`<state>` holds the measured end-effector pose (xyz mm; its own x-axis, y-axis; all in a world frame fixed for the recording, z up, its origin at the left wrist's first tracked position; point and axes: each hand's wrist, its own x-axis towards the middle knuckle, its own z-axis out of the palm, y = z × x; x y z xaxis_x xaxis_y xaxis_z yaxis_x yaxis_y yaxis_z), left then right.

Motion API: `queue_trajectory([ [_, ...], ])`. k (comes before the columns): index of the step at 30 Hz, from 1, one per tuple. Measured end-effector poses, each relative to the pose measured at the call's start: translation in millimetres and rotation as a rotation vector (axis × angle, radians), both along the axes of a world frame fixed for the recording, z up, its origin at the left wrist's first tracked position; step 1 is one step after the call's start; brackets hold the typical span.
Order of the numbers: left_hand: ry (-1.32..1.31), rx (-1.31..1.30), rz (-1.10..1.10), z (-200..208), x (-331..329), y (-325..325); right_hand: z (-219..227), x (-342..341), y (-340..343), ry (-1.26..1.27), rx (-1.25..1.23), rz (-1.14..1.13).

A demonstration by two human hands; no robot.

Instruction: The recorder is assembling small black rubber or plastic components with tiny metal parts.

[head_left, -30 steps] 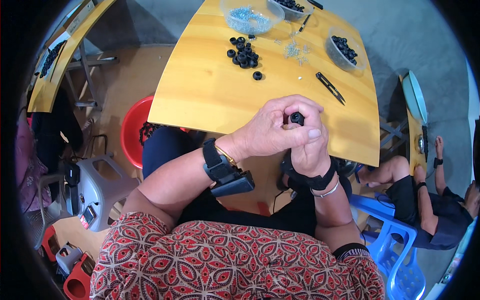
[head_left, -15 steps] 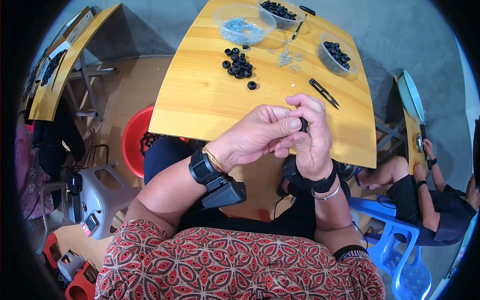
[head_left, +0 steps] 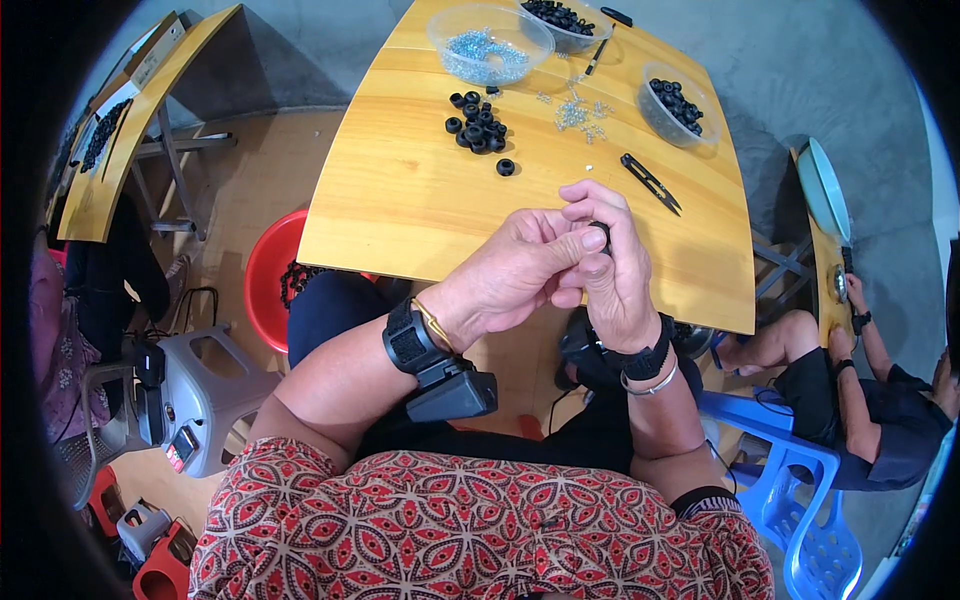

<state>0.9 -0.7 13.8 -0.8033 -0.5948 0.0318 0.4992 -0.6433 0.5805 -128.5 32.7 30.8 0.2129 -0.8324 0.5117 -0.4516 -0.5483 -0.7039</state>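
Observation:
My left hand (head_left: 512,262) and my right hand (head_left: 622,285) meet over the near edge of the table, both closed. Between their fingertips is a small round black piece (head_left: 603,230), mostly covered by my thumb and fingers. It resembles the round black pieces (head_left: 477,130) with holes heaped on the wooden table (head_left: 400,205). One loose black piece (head_left: 505,167) lies a little nearer to me. Black thread snips (head_left: 650,184) rest beyond my right hand. Small clear bits (head_left: 573,115) are scattered farther back.
Clear bowls hold blue-tinted bits (head_left: 490,80) and black pieces (head_left: 675,108); another bowl (head_left: 560,45) stands at the back. A red basin (head_left: 262,285) sits below the table's left side. Another person (head_left: 860,425) sits at right, beyond a blue chair (head_left: 790,450).
Both hands have shifted slightly left, still together around the black piece. My right fingers are drawn a bit closer over it. The things on the table have not moved.

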Motion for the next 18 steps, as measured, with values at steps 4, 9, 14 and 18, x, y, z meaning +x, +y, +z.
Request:
queue_trajectory([
  [4, -0.048, 0.027, -0.031, 9.4, 1.8, -0.3, 1.2, -3.1, -0.2, 0.015, -0.028, 0.015],
  [9, -0.209, -0.253, 0.135, 3.5, 10.3, -9.5, 5.6, -10.6, 1.8, 0.114, -0.198, -0.112],
  [14, -0.251, -0.701, 0.263, 5.2, -1.2, 3.7, 3.7, 0.7, 9.8, 0.167, -0.153, -0.165],
  [18, -0.132, -0.655, 0.398, -1.6, -22.2, 13.7, -7.2, 2.0, 8.9, 0.231, -0.283, -0.182],
])
